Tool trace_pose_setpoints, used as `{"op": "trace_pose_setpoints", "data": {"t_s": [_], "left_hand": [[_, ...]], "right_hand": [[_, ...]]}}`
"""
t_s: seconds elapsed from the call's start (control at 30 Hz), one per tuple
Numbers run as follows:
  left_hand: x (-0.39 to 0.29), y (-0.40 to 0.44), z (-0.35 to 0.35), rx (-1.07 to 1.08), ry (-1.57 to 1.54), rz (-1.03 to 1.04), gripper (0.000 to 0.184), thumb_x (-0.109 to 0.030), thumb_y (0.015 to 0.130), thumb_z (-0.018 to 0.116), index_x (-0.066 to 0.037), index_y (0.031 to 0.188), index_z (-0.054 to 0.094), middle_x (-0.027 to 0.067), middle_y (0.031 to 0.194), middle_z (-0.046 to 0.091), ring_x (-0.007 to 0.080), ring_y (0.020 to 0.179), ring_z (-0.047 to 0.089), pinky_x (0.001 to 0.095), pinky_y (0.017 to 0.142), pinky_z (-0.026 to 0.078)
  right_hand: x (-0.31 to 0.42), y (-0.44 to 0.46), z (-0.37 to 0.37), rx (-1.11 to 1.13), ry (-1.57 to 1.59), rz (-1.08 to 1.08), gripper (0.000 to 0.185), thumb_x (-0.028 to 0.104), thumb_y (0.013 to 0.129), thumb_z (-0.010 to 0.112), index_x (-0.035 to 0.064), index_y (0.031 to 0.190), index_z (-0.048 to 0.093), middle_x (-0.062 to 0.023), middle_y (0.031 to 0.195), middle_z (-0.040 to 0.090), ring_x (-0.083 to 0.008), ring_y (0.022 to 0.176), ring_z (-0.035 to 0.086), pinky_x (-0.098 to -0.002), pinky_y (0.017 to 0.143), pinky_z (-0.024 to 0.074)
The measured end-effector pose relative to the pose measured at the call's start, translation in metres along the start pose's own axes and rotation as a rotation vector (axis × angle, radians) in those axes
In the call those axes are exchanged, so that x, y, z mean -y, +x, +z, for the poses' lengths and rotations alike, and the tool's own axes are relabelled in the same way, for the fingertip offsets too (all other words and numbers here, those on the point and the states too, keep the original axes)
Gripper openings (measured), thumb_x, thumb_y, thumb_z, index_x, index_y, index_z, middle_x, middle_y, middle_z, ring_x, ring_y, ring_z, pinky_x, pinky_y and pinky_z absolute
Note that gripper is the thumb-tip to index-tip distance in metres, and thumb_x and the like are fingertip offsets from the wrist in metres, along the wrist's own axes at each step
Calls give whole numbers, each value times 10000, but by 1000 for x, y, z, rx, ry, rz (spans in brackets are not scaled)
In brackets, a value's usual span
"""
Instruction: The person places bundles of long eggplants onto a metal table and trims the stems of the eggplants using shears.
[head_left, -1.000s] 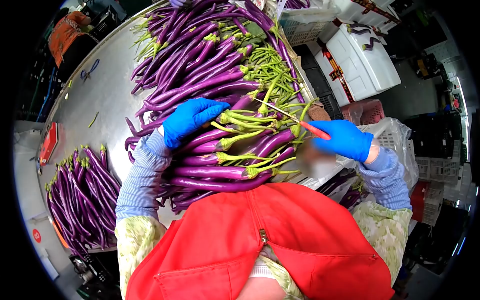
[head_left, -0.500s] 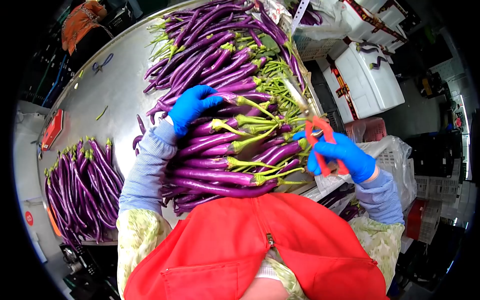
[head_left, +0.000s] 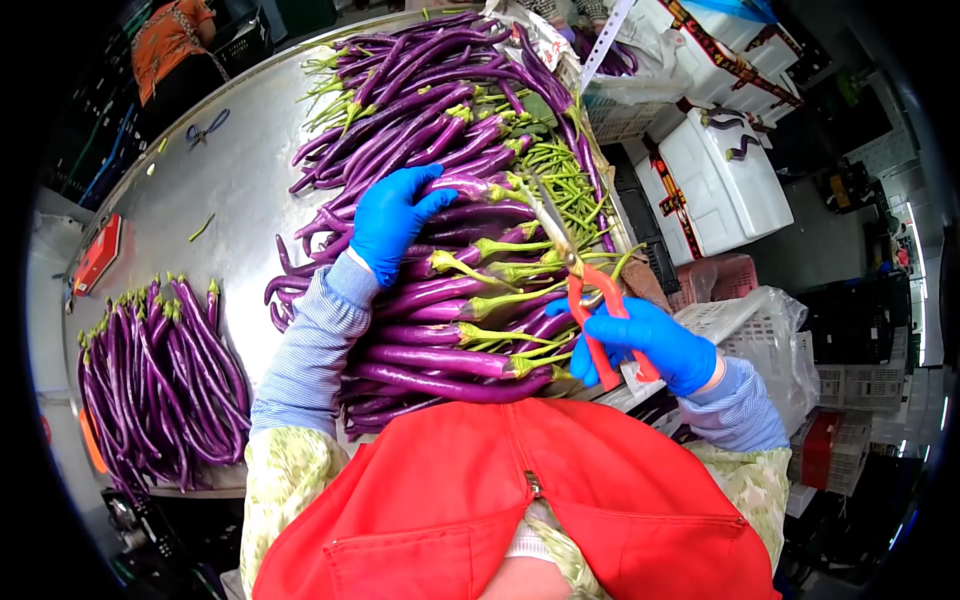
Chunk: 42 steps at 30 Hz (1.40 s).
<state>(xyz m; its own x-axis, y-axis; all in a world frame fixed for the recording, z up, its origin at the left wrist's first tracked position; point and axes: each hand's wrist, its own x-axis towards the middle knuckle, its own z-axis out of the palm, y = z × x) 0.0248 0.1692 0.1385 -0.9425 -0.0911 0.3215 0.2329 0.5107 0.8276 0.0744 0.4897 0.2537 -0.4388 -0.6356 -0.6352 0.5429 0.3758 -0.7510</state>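
My left hand, in a blue glove, is closed around a long purple eggplant at the top of the near pile. My right hand, also gloved in blue, holds scissors with red-orange handles. Their metal blades point up and left, beside the green stem end of the held eggplant. Below lie several more eggplants with long green stems pointing right. A heap of cut green stems lies just beyond the blades.
A metal table carries the piles. On its left side lie a bunch of trimmed eggplants, a red box and a blue cord loop. White foam boxes and a pink basket stand to the right. Another person is at the upper left.
My right hand has brought the scissors left, up to the held eggplant's stem end. The long stem it showed earlier no longer extends there. My left hand has shifted slightly right.
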Motion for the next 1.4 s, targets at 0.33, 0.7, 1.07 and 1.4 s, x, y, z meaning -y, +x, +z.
{"op": "trace_pose_setpoints", "data": {"t_s": [0.33,0.7,1.07,1.4], "left_hand": [[-20,-14,-5,-81,131,76,395,-189,795,729,-1,1123,614,109,1009,655,158,878,631,273,802,500],[-21,-30,5,-151,246,298,401,-271,746,746,-34,1051,639,123,843,626,275,753,612,358,683,485],[0,11,-21,-61,595,260,512,-279,779,705,-53,1210,547,169,978,620,333,897,595,402,792,473],[4,-40,-48,759,-165,-82,460,-260,843,673,8,1198,557,100,1076,609,172,994,557,320,903,431]], "right_hand": [[-35,-3,30,-67,29,-61,398,372,892,543,-20,924,609,-138,822,643,-215,770,647,-331,727,512],[-62,43,42,-158,111,-183,509,327,909,554,-29,1258,451,-117,740,621,-201,714,639,-330,655,518],[-63,24,43,-135,255,-259,433,321,919,541,-27,1177,536,-83,675,612,-156,606,608,-268,573,493],[-68,-25,51,-168,191,-79,365,324,921,520,-29,979,595,-131,786,635,-199,734,620,-328,709,495]]}}
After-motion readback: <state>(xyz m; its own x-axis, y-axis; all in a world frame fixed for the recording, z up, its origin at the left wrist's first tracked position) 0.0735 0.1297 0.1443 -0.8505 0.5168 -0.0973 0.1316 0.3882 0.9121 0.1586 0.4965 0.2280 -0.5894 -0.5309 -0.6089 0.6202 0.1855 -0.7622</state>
